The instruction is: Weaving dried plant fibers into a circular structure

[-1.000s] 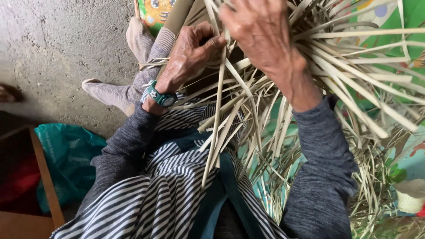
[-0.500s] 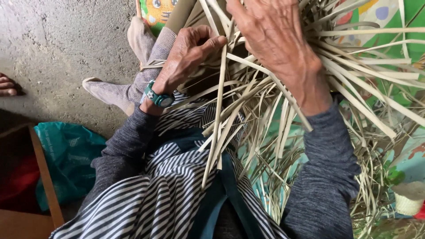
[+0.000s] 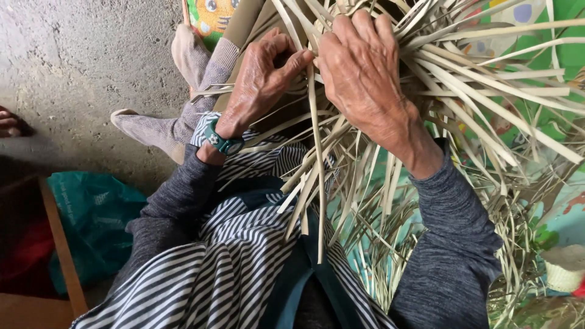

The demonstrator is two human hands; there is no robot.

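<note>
My left hand (image 3: 259, 82), with a green watch at the wrist, pinches pale flat cane strips (image 3: 317, 158) near the top middle; thumb and fingers are closed on them. My right hand (image 3: 359, 73) lies just to its right, fingers curled into the same bundle of woven strips (image 3: 487, 79), gripping several. Long loose ends of the strips fan out to the right and hang down over my striped lap. What lies under the hands is hidden.
A grey concrete floor (image 3: 79, 67) fills the upper left. My socked foot (image 3: 152, 128) rests on it. A teal plastic bag (image 3: 91, 219) and a wooden edge (image 3: 58, 244) sit lower left. A colourful green mat (image 3: 567, 55) and a small white basket (image 3: 563, 268) lie at right.
My right hand has drawn down and left, closer to my left hand, closing on the strips. One long strip now hangs further right and lower over my lap.
</note>
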